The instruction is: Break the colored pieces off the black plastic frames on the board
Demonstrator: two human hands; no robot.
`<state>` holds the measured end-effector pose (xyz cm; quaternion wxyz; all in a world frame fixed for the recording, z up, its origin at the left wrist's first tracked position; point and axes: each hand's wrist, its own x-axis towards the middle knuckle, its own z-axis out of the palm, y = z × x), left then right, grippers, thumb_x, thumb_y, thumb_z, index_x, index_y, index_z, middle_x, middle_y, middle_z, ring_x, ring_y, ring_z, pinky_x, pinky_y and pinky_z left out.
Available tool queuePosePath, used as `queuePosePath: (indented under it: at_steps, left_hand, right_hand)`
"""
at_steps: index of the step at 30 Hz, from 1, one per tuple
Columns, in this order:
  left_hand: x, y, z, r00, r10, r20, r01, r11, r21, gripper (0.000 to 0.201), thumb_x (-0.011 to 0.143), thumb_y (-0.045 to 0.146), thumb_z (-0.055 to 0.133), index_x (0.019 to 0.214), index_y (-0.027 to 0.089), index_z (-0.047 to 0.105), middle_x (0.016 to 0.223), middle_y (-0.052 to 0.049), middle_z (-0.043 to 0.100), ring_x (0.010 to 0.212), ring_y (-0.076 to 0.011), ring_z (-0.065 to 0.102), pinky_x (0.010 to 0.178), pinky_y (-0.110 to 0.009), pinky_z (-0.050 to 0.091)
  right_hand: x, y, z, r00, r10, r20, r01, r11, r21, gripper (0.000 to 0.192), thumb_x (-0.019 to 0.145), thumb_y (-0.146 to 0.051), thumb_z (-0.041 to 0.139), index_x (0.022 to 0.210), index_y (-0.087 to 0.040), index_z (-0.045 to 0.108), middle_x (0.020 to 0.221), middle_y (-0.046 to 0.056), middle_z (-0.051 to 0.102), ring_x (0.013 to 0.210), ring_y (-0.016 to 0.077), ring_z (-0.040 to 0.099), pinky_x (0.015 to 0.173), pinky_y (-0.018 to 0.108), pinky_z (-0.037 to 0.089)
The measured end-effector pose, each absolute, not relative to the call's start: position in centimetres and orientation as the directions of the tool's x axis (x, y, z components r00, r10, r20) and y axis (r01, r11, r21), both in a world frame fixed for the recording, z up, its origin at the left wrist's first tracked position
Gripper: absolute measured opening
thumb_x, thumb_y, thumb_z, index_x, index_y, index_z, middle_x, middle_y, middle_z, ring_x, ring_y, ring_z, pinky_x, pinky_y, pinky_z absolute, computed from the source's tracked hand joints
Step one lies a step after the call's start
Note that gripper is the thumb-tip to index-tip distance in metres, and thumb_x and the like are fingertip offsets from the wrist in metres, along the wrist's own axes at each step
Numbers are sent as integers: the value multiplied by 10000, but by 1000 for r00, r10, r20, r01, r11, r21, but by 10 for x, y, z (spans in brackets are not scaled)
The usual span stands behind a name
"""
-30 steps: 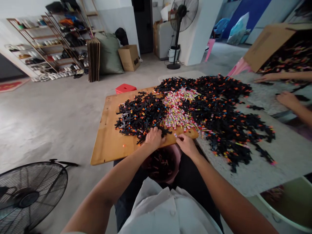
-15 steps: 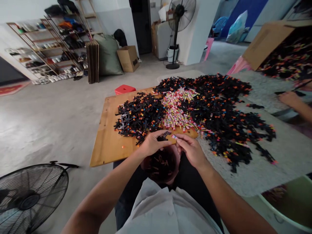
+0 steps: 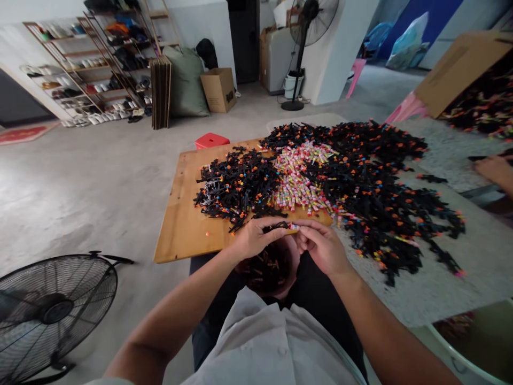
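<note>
My left hand (image 3: 254, 238) is closed on a small black toy gun (image 3: 277, 226), partly hidden by the fingers. In my right hand (image 3: 325, 247), thumb and fingers pinch a little tube with a pink and white label (image 3: 294, 226). The tube meets the end of the toy gun; whether it is seated there I cannot tell. Below both hands, a pink bucket (image 3: 295, 255) between the knees contains dark pieces. Just beyond them lie a heap of labelled tubes (image 3: 298, 184) and piles of black toy guns with orange tips (image 3: 240, 184) (image 3: 372, 182).
The wooden board (image 3: 176, 224) adjoins a grey tabletop (image 3: 452, 289) on the right. A co-worker's hand (image 3: 495, 170) is at the far right, near a tipped carton (image 3: 457, 69). A floor fan (image 3: 56, 307) stands at lower left, a pale tub (image 3: 473, 358) at lower right.
My hands have come closer together, and the tube now meets the toy gun, where a gap showed before. The whole view has shifted slightly, with the scene sliding right.
</note>
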<state>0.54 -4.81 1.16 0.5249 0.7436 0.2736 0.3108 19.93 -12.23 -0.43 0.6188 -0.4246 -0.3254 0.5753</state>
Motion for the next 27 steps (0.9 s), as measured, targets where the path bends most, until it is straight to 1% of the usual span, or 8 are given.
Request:
queuePosePath:
  at_steps: [2,5,10,14,17,20,23,27]
  left_hand:
    - [5,-50,11,644,751,146,108,-278,955,382,972,434,681,1196,142,781,1060,-82,795,921,-202,733,864,-279,579]
    - [5,-53,10,648,756,89,127,-222,967,402,970,447,678,1190,125,775,892,-61,769,730,-150,688,691,-229,562]
    - [5,-53,13,676,733,79,124,-219,968,408,974,471,662,1177,132,763,873,-53,745,700,-133,652,582,-189,504]
    - [3,-53,17,706,704,81,158,-268,951,361,991,461,634,1062,133,768,812,-32,715,682,-124,615,567,-180,473]
    - [2,-53,18,713,697,70,195,-293,936,336,994,446,629,1055,143,761,852,-26,722,675,-121,606,552,-182,464]
    - [1,-53,17,721,683,114,197,-361,912,312,1002,423,623,1051,147,760,929,-39,752,758,-139,648,650,-199,499]
    - [-1,-52,17,747,651,135,197,-410,890,305,1017,411,604,1073,154,758,948,-39,766,829,-155,675,745,-216,508]
    - [-3,-51,23,778,621,93,220,-409,886,313,1023,424,590,1049,162,759,875,-19,761,792,-151,674,727,-215,495]
  right_hand:
    - [200,-124,-6,120,990,-76,-415,-20,-910,194,827,-310,771,978,-191,800,561,-43,552,478,116,505,471,268,442]
    - [201,-126,-10,118,992,-54,-358,-9,-933,192,847,-325,767,988,-196,793,560,-45,567,482,121,521,488,274,452]
    - [202,-128,-10,116,993,-36,-247,-6,-969,187,884,-356,754,975,-195,774,559,-45,575,491,123,534,508,275,464]
    - [200,-126,-5,124,990,-71,-310,-29,-950,163,852,-348,768,900,-193,755,548,-52,557,449,111,487,453,267,445]
    - [197,-123,-1,143,986,-88,-349,-33,-936,163,816,-339,786,878,-195,743,545,-57,555,432,105,469,422,257,437]
    - [197,-123,-1,148,986,-81,-336,-27,-941,169,813,-342,784,881,-196,734,545,-60,555,433,104,468,421,254,436]
    - [200,-126,-3,147,989,-26,-218,7,-976,190,862,-373,754,920,-193,738,556,-49,577,452,114,498,449,259,439]
    - [208,-132,-3,123,990,72,51,66,-997,240,920,-421,714,994,-195,747,629,-17,634,531,136,562,521,276,471]
